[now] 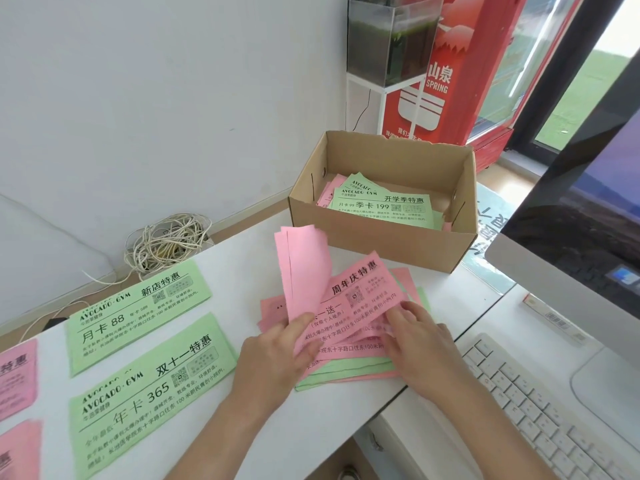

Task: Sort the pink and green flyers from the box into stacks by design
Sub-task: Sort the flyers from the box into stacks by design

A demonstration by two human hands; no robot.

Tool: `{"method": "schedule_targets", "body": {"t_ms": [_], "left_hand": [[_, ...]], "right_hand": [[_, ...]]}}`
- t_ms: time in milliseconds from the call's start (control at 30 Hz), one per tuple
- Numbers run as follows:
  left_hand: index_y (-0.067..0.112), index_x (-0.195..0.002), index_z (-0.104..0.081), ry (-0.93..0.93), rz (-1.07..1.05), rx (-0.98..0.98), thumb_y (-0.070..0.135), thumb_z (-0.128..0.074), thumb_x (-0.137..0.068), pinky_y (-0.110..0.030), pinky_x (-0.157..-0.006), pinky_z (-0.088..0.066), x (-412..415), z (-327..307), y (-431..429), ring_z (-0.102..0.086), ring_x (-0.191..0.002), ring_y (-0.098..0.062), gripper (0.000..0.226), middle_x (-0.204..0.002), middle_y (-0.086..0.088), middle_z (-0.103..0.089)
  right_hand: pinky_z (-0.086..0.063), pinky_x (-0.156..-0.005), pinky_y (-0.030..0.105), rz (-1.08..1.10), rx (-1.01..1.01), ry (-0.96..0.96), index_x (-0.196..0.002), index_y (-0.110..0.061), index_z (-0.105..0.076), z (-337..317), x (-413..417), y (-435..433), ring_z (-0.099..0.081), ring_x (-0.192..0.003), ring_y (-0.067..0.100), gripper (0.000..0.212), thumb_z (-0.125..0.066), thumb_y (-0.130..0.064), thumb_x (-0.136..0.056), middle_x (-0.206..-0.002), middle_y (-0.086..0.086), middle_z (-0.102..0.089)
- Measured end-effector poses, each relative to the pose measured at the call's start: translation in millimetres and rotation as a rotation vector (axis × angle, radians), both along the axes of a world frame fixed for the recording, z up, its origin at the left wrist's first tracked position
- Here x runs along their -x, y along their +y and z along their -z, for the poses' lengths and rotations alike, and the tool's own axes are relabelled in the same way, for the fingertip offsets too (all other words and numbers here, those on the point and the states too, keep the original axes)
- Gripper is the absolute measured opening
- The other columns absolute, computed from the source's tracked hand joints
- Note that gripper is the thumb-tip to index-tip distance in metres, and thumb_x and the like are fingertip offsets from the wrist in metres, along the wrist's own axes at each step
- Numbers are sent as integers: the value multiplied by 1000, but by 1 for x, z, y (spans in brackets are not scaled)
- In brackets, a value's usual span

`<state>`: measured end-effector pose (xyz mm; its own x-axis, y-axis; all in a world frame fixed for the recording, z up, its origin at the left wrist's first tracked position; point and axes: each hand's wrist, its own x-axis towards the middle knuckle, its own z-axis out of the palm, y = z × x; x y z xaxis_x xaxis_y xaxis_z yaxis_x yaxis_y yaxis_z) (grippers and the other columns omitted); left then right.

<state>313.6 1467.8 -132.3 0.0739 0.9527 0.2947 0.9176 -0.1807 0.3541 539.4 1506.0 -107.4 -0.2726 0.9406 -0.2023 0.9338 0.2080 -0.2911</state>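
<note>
On the white table (239, 261), the left hand (277, 355) pinches a few plain-backed pink paper flyers (304, 268), bent upward off the loose pink-and-green pile (360, 299). The right hand (420, 344) presses spread fingers onto that pile. Beyond it, the open brown cardboard box (381, 244) holds more flyers (381, 206). Two sorted green stacks (138, 306) lie at the left.

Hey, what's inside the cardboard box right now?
A green flyer lies on top inside the cardboard box, with pink flyers poking out beneath it at its edges. The pile's depth and most of the box floor are covered.
</note>
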Motion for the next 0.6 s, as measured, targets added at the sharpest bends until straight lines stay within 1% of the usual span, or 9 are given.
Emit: {"method": "schedule_targets", "body": {"t_ms": [67, 133, 233, 333, 400, 467, 533, 567, 600], "left_hand": [[27, -105, -68, 87, -12, 12, 64, -47, -75, -22, -43, -43, -4, 1, 0, -57, -45, -16, 51, -63, 5, -64], [25, -103, -68, 137, -35, 37, 61, -47, -73, -23, -41, -42, -5, 1, 1, -56, -43, -18, 52, -59, 4, -63], [26, -97, -65, 104, -58, 68, 43, -46, -82, -26, -38, -41, -6, -1, 1, -53, -42, -23, 29, -53, 1, -58], [25, -92, -54, -52, -164, 79, 26, -51, -90, -31, -45, -38, -5, -1, 1, -55, -48, -33, 4, -55, -3, -56], [27, -121, -52, -174, -265, 80, 18, -56, -90, -32, -50, -36, -5, -3, 0, -55, -50, -33, 33, -56, -1, -54], [38, -145, -24, -275, -285, 90, 16, -55, -91, -31, -53, -35, -6, -9, -1, -48, -46, -16, 66, -59, 10, -50], [48, -144, -13, -279, -243, 24, 17, -55, -92, -28, -56, -39, -8, -12, -4, -52, -52, -9, 74, -79, 13, -63], [49, -144, -15, -274, -228, -14, 17, -56, -93, -25, -59, -39, -8, -11, -4, -59, -63, -14, 73, -100, 8, -68], [49, -143, -17, -271, -221, -37, 18, -56, -93, -23, -62, -39, -7, -8, -4, -63, -80, -17, 70, -120, 5, -64]], "right_hand": [[-32, -97, 38, -47, 0, 36, -130, -28, -33, 0, 9, -3, -18, -142, 11, 32, -34, -37, -99, -146, -15, -39], [-27, -99, 39, -81, 23, 88, -141, -32, -22, 1, 16, -5, -13, -144, 10, 43, -32, -41, -100, -149, -19, -34], [-26, -101, 39, -128, 55, 114, -147, -38, -15, 3, 22, -9, -12, -143, 8, 52, -33, -46, -99, -152, -25, -25], [-27, -105, 39, -127, 32, 46, -149, -37, -16, 5, 22, -12, -12, -144, 11, 57, -38, -44, -97, -156, -20, -15], [-32, -104, 39, -41, -26, 2, -148, -31, -20, 4, 19, -13, -19, -142, 15, 57, -41, -40, -95, -155, -13, -22], [-36, -101, 38, 59, -57, -24, -147, -26, -21, 4, 13, -12, -28, -136, 17, 59, -44, -39, -94, -149, -11, -30], [-39, -98, 37, 86, -62, -42, -146, -24, -20, 5, 9, -13, -30, -135, 16, 60, -44, -41, -94, -147, -12, -32], [-40, -97, 36, 79, -64, -54, -146, -23, -20, 5, 8, -14, -30, -135, 15, 59, -43, -41, -95, -148, -12, -32], [-39, -97, 35, 72, -62, -67, -146, -22, -19, 6, 8, -15, -29, -136, 15, 59, -42, -40, -95, -149, -11, -31]]}}
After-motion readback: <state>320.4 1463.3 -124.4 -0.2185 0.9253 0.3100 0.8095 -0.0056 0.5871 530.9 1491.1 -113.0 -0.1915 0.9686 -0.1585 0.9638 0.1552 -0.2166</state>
